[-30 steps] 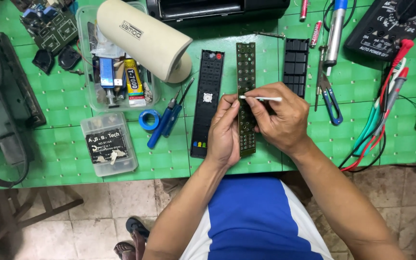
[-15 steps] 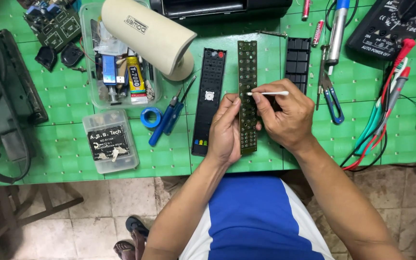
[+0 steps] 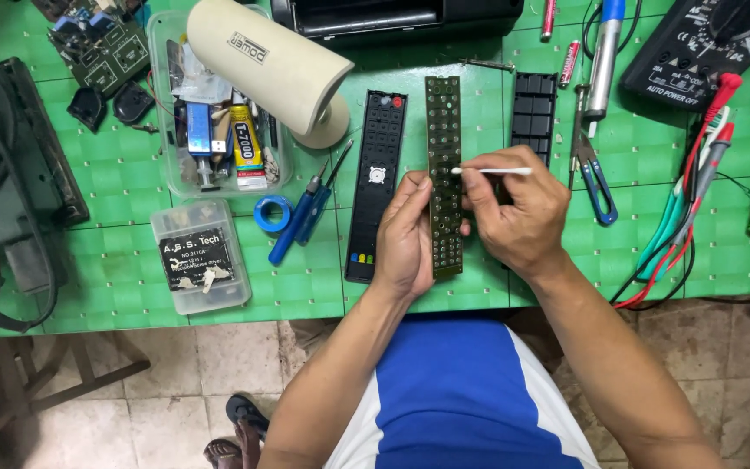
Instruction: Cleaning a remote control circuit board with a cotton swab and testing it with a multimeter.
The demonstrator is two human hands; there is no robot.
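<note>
The left hand [image 3: 405,234] grips a long circuit board [image 3: 444,174] on the green tabletop [image 3: 115,200]; at its 3 o'clock, the right hand [image 3: 514,213] pinches what looks like a cotton swab [image 3: 492,171], tip touching the board.

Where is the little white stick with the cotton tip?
In the head view, the cotton swab is pinched in the right hand, its tip touching the long circuit board that the left hand steadies on the green mat.
</note>
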